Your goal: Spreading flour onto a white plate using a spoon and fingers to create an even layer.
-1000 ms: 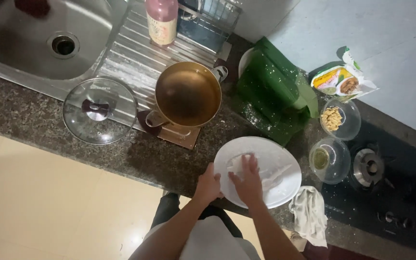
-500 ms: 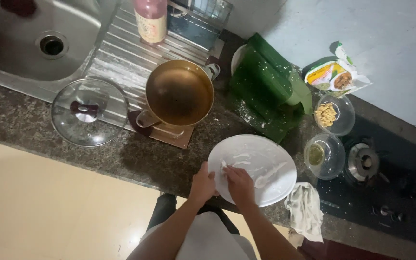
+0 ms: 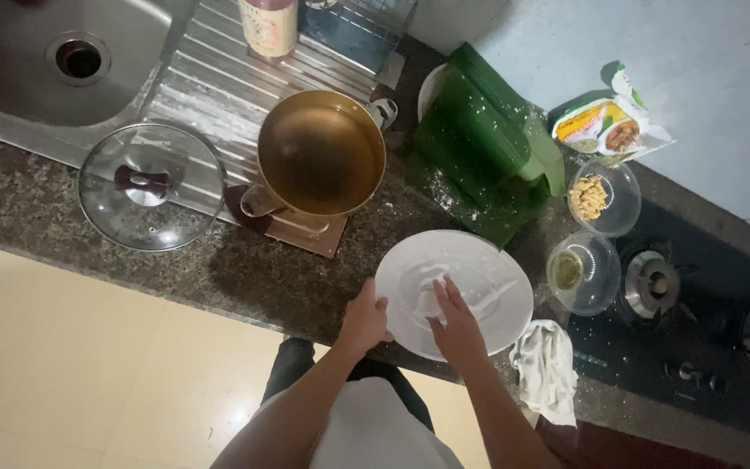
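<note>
The white plate (image 3: 479,282) at the table's front edge is gripped at its rim by the left hand (image 3: 365,320); the right hand (image 3: 455,323) is laid spread inside it, fingers flat.

Plate (image 3: 479,269): white, smeared with a pale film. Pot (image 3: 321,155): brass-gold with a darker brown interior. Countertop (image 3: 245,269): dark speckled granite. Banana leaf (image 3: 479,152): deep green, flecked with white. Cloth (image 3: 547,365): off-white. Lid (image 3: 151,186): clear glass with a dark maroon knob. Sink (image 3: 10,78): silver-grey steel. Floor (image 3: 88,373): cream
</note>
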